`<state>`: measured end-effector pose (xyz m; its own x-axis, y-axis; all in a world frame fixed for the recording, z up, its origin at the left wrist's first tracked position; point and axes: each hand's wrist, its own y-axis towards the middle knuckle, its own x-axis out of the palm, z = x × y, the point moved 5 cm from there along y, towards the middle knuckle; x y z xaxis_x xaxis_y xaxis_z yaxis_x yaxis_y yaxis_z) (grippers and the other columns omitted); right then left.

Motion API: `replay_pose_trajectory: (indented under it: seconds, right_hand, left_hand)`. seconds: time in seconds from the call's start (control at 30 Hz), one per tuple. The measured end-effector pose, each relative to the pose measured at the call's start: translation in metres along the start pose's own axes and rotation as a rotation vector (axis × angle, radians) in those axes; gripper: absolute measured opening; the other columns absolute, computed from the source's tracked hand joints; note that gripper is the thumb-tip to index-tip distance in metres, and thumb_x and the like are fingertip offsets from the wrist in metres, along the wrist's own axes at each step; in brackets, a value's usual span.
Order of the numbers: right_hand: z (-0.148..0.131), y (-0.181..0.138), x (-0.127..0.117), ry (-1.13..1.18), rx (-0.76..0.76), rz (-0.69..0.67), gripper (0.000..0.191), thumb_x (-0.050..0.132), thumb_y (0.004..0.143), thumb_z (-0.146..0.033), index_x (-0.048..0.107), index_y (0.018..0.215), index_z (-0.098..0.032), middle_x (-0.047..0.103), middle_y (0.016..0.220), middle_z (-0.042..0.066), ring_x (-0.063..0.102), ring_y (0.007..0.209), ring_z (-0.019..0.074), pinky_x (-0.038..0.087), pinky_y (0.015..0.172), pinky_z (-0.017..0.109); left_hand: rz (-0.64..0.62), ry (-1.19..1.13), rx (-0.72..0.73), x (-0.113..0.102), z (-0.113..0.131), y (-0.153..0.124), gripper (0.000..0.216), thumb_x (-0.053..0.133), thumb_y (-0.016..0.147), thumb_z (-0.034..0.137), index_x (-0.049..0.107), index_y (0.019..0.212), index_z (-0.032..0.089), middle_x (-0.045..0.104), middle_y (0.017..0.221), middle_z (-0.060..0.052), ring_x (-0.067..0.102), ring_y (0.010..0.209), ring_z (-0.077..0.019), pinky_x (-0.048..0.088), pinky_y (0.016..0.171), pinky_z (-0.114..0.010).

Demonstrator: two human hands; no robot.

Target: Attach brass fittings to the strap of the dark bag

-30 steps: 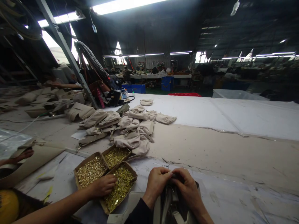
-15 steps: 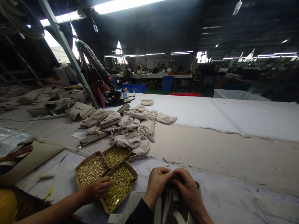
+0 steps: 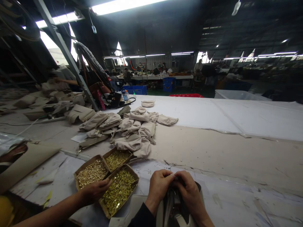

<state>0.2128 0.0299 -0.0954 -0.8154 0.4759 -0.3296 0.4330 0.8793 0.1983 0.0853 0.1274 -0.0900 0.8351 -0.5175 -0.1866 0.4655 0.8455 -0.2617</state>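
My left hand (image 3: 159, 184) and my right hand (image 3: 189, 188) meet at the fingertips over the top of a beige bag (image 3: 160, 217) with a dark inside. Both are closed in a pinch on its upper edge; the exact spot between the fingers is hidden. Below them, a grey strap-like piece and a metal part show in the bag's opening. A pale flap (image 3: 136, 206) spreads out to the left of my sleeve. Close by on the left stand open cardboard boxes of small gold-coloured metal pieces, one of them a box (image 3: 136, 181) of gold studs.
A co-worker's hand (image 3: 98, 189) reaches over the boxes from the left; the other holds a beige panel (image 3: 30, 160). Beige pouches (image 3: 129, 142) are heaped behind the boxes. A slanted metal post (image 3: 62, 47) rises at the left. Blue and red bins stand beyond the table (image 3: 213, 154).
The co-worker's hand over the boxes has shifted slightly left. The view has turned a little. My hands keep the same pinch over the bag.
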Motion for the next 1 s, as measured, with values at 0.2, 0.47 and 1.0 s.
replay_pose_trajectory:
  seconds: [0.2,0.47,1.0]
  right_hand:
    - [0.003,-0.001,0.0,0.003,0.043,0.02,0.012,0.062,0.092,-0.026,0.071,0.1,-0.027,0.07,0.098,0.002,0.063,0.097,0.0244,0.05,0.089,0.036]
    - [-0.007,-0.004,0.001,-0.041,0.034,0.071,0.012,0.061,0.09,-0.024,0.071,0.096,-0.026,0.07,0.095,0.002,0.063,0.093,0.0237,0.05,0.086,0.035]
    - [-0.015,-0.001,0.003,-0.181,0.036,0.132,0.013,0.054,0.086,-0.021,0.066,0.09,-0.025,0.069,0.091,0.004,0.062,0.089,0.0251,0.047,0.084,0.039]
  left_hand:
    - [0.013,0.033,-0.002,-0.001,0.003,-0.002,0.028,0.075,0.073,0.043,0.084,0.085,0.019,0.082,0.083,-0.004,0.074,0.085,-0.0252,0.053,0.074,-0.03]
    - [0.01,0.035,-0.009,-0.002,0.008,-0.006,0.027,0.074,0.073,0.041,0.084,0.085,0.019,0.082,0.084,-0.004,0.075,0.086,-0.0256,0.054,0.076,-0.031]
    - [0.027,0.118,0.0,-0.004,0.012,-0.01,0.03,0.071,0.076,0.044,0.084,0.091,0.022,0.083,0.09,-0.003,0.074,0.086,-0.025,0.054,0.08,-0.032]
